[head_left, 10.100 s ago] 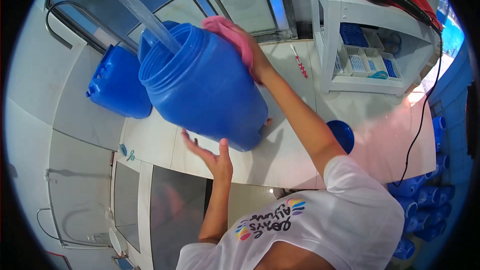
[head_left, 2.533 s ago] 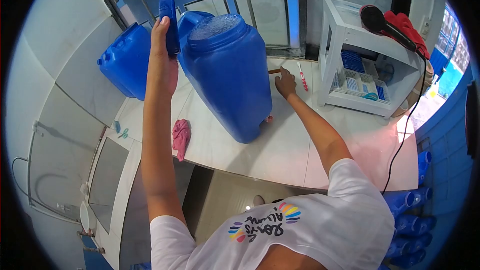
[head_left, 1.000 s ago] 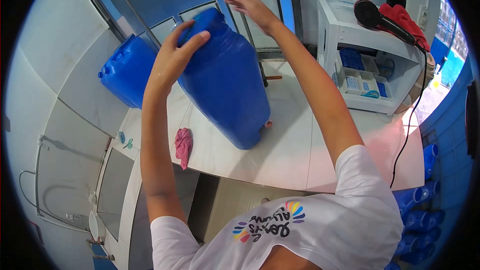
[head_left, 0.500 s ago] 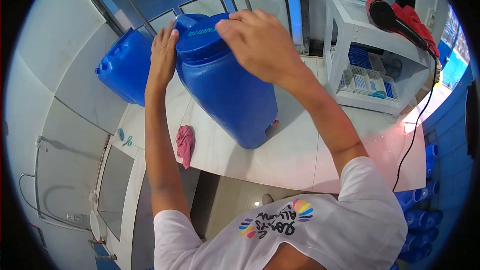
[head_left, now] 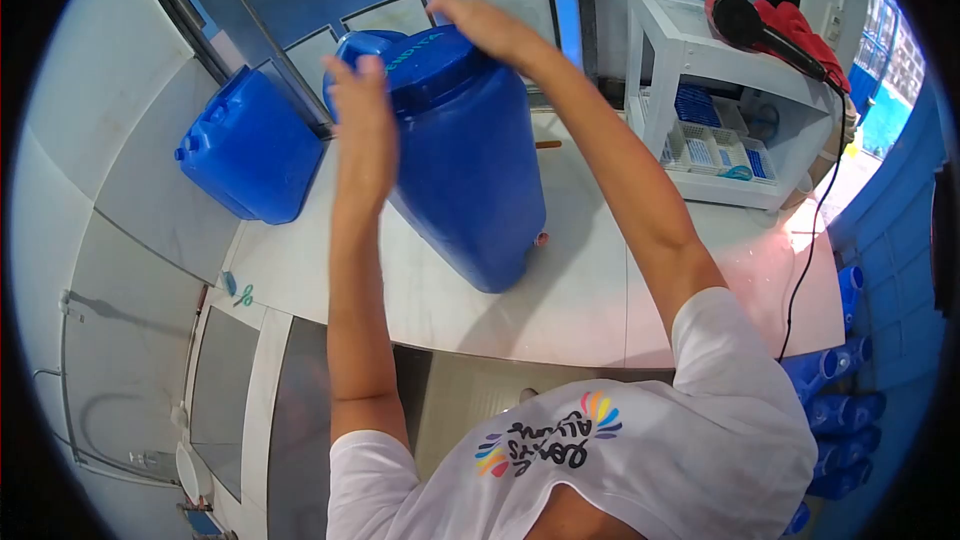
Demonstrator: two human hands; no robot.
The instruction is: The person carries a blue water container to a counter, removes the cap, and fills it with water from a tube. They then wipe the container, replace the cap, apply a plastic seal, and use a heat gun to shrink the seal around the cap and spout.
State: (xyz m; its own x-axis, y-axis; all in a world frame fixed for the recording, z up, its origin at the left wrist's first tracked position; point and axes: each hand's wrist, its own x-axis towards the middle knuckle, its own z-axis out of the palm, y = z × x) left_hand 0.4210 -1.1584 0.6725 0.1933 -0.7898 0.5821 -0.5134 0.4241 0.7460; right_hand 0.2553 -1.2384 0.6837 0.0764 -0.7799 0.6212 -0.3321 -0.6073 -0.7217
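Note:
A tall blue plastic water container (head_left: 468,175) stands on the white counter, its round blue screw lid (head_left: 435,70) marked with pale green lettering. My left hand (head_left: 362,125), smeared by motion, is at the near left side of the lid with thumb and fingers apart. Across the lid's far right edge reaches my right hand (head_left: 485,25), fingers stretched out to the left. The container's handle (head_left: 365,42) shows behind the lid. Low on its right side is a small reddish outlet (head_left: 541,239).
Another blue jug (head_left: 250,145) stands at left beside a metal faucet (head_left: 235,0). Small scissors (head_left: 245,294) lie near the left edge. A white shelf (head_left: 700,65) at right carries a hair dryer (head_left: 745,25) and baskets; its cord hangs down. Blue containers (head_left: 840,415) stack at lower right.
My left hand has moved right along the lid's near side; my right hand has shifted to its far edge. The lid's lettering slants more steeply. A pink cloth has gone out of sight behind my left arm.

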